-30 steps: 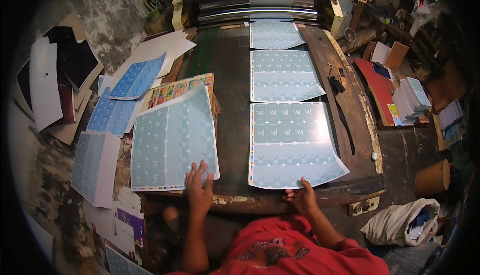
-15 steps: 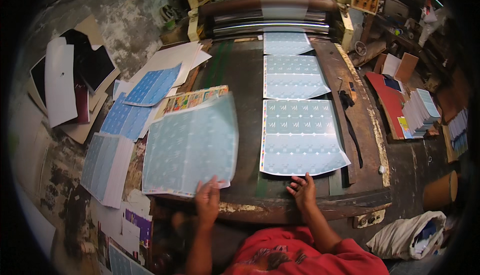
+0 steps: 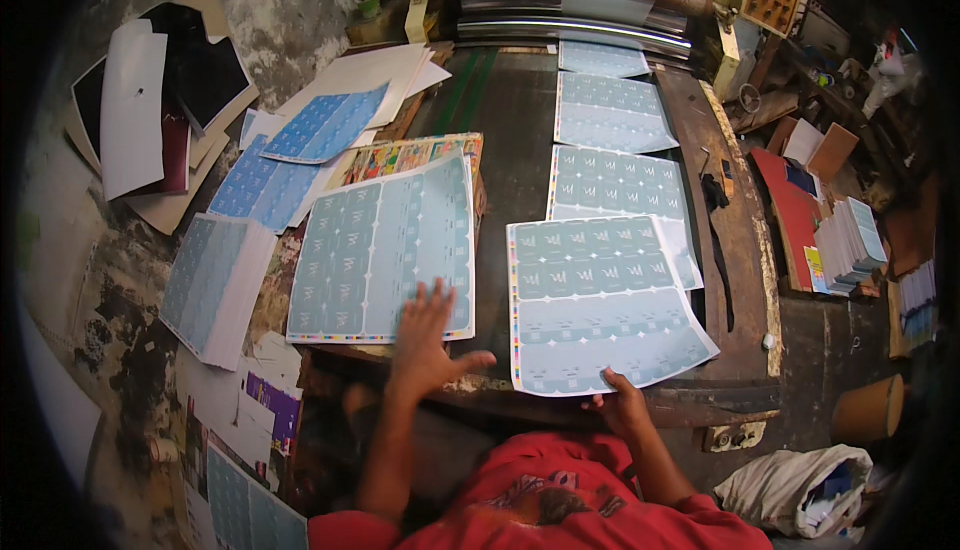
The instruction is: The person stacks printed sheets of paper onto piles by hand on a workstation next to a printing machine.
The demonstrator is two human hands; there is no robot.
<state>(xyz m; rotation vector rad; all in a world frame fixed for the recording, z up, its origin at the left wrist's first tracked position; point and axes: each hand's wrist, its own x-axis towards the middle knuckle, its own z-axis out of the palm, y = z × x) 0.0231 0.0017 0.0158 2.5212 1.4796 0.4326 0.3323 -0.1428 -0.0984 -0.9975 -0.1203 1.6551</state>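
My left hand [image 3: 427, 342] lies flat with fingers spread on the lower right part of a pale blue-green printed sheet [image 3: 350, 250], which rests on a pile at the left of the table. My right hand [image 3: 622, 402] pinches the front edge of another printed sheet [image 3: 590, 300], thumb on top and fingers underneath. That sheet overlaps a printed sheet [image 3: 620, 182] behind it. More printed sheets [image 3: 612, 115] lie in a row leading back to the rollers [image 3: 575, 32].
The machine's dark table [image 3: 500, 180] spans the middle. Blue printed sheets [image 3: 325, 125] and a thick sheet stack [image 3: 215, 280] stand at the left. A black strap [image 3: 715, 220] lies along the right side. A white sack [image 3: 800, 490] sits at lower right.
My left hand has laid its sheet down on the left pile and spread flat on it. My right hand has gripped the front sheet and drawn it nearer. The view has shifted slightly.
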